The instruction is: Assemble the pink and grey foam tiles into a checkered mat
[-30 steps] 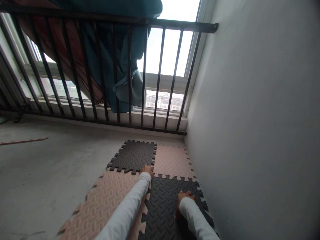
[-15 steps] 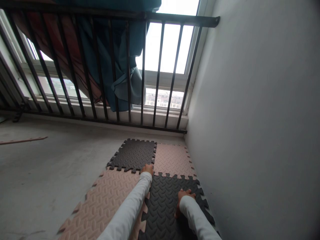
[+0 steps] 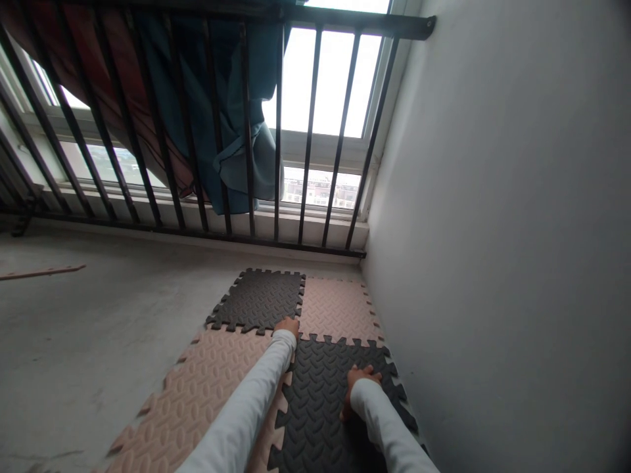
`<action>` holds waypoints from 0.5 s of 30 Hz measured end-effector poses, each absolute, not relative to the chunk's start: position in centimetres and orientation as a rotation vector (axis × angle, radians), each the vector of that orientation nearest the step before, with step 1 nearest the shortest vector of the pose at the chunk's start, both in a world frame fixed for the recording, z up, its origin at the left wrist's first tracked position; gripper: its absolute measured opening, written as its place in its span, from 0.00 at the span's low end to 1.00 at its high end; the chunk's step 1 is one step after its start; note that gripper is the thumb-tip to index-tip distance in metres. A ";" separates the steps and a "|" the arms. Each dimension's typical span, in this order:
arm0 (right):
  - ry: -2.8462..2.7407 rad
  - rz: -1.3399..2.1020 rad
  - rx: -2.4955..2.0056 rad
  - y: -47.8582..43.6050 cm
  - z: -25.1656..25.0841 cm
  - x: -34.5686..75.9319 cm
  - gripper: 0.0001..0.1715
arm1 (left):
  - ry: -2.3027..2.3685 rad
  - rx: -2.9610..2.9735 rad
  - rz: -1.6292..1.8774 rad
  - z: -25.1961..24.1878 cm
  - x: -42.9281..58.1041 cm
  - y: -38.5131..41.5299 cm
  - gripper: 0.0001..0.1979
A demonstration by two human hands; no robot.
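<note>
Lying under right grip, black tile, left grip where 4 tiles meet

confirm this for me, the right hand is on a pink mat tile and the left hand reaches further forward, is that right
The tile's colour is wrong: the head view shows the right hand on a black mat tile, not a pink one. The left hand does reach further forward.

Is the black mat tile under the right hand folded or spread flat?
Spread flat: the black mat tile shows no fold where visible, with the right hand on it.
</note>
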State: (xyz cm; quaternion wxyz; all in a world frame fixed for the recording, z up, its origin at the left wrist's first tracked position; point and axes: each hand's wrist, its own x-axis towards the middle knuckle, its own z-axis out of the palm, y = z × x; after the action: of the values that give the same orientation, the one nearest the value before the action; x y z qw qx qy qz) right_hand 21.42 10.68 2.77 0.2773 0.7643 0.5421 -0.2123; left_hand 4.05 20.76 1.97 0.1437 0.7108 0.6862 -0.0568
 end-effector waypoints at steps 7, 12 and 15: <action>1.434 -0.610 2.048 10.7 3.4 21.2 0.76 | 1.903 2.205 -0.133 0.5 3.4 18.8 0.24; 1.468 -0.599 2.073 10.7 3.1 21.3 0.76 | 1.855 2.378 -0.012 0.3 2.2 16.9 0.23; 1.465 -0.586 2.091 10.9 2.6 21.3 0.77 | 1.838 2.421 0.056 0.5 0.0 16.3 0.20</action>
State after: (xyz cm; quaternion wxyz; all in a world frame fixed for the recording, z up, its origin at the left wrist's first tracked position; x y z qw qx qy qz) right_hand 21.28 10.87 2.63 0.2580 0.7713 0.5403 -0.2159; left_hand 0.04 16.35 0.52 0.0505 0.7953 0.6038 0.0185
